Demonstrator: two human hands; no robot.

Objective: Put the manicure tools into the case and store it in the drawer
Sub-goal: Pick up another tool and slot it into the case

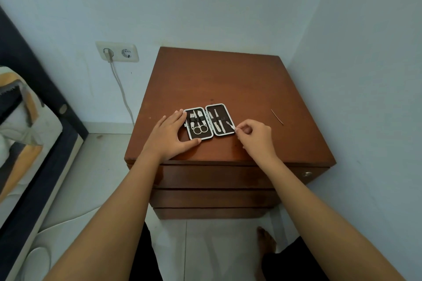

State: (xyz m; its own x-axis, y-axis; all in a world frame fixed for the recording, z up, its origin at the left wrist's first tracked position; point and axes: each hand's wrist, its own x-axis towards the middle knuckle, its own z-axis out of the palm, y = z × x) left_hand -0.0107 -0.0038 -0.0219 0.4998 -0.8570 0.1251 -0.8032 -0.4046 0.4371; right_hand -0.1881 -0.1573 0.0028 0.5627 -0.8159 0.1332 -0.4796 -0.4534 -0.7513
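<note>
Fingers of my left hand [170,134] lie spread and flat, steadying the open black case with white rim [209,121] on the brown wooden nightstand [228,80]. Its left half holds three steel tools, its right half two. My right hand [254,137] pinches a sixth thin tool [230,126] at the case's edge. One thin metal pin [277,117] waits further right. Closing and the top drawer [214,177] remain.

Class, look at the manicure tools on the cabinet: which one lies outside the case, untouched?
The thin needle-like tool, alone on the cabinet top, right of the open case; the rest sit inside.
</note>
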